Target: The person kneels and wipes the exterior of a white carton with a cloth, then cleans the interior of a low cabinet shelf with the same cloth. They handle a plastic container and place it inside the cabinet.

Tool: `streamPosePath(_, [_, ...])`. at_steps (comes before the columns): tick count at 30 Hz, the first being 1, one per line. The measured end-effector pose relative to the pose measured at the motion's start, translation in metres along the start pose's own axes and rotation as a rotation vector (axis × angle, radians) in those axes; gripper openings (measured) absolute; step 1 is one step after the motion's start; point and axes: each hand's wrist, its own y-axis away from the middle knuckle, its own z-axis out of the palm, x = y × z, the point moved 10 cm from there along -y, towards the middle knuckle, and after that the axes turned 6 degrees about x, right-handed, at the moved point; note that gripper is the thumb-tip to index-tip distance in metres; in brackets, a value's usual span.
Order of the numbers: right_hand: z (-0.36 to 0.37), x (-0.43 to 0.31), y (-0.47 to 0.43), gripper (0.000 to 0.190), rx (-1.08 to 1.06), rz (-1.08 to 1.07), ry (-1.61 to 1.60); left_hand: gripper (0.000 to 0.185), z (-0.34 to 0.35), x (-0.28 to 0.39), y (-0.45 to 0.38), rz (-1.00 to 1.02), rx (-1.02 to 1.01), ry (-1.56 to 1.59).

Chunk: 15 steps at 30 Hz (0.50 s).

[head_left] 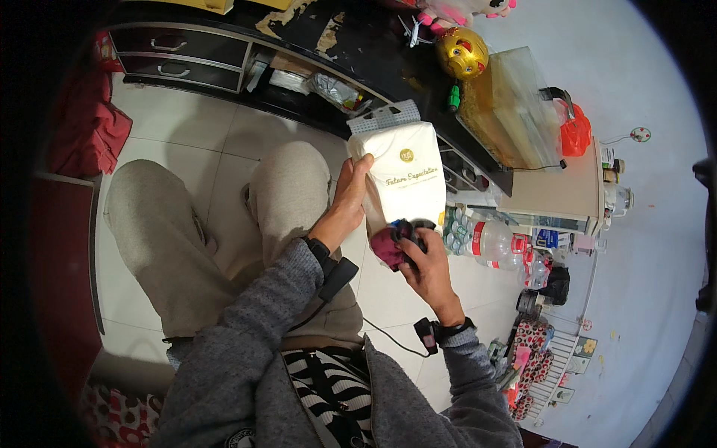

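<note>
My left hand (pixel 348 196) grips the left edge of a white soft package (pixel 414 196) that bears a round gold mark and printed writing. A grey perforated strip (pixel 384 116) shows at the package's far end. At its near end, my right hand (pixel 428 269) holds a crumpled bundle of dark red and black cloth (pixel 390 246), with a bit of blue on it. The bundle overlaps the package's lower edge; whether it is inside or in front, I cannot tell. Both wrists wear black straps with small devices.
Beyond the package runs a black cabinet (pixel 358 61) with drawers and an open shelf of packets. A gold round figure (pixel 462 53) and a clear tank (pixel 504 106) stand on it. Plastic bottles (pixel 496 245) are on the right. Red cloth (pixel 92 131) lies at the left.
</note>
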Motion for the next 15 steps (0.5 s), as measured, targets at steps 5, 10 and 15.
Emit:
streamPosePath(5, [0.004, 0.048, 0.056, 0.047, 0.023, 0.122, -0.021, 0.067, -0.002, -0.006, 0.001, -0.059, -0.022, -0.011])
streamPosePath(10, [-0.041, 0.129, 0.107, 0.033, 0.326, 0.467, -0.311, 0.064, 0.017, -0.006, 0.007, -0.097, -0.117, 0.070])
streamPosePath(15, [-0.107, 0.112, 0.043, 0.030, 0.452, 0.371, -0.222, 0.064, 0.010, -0.012, 0.004, -0.066, -0.100, -0.018])
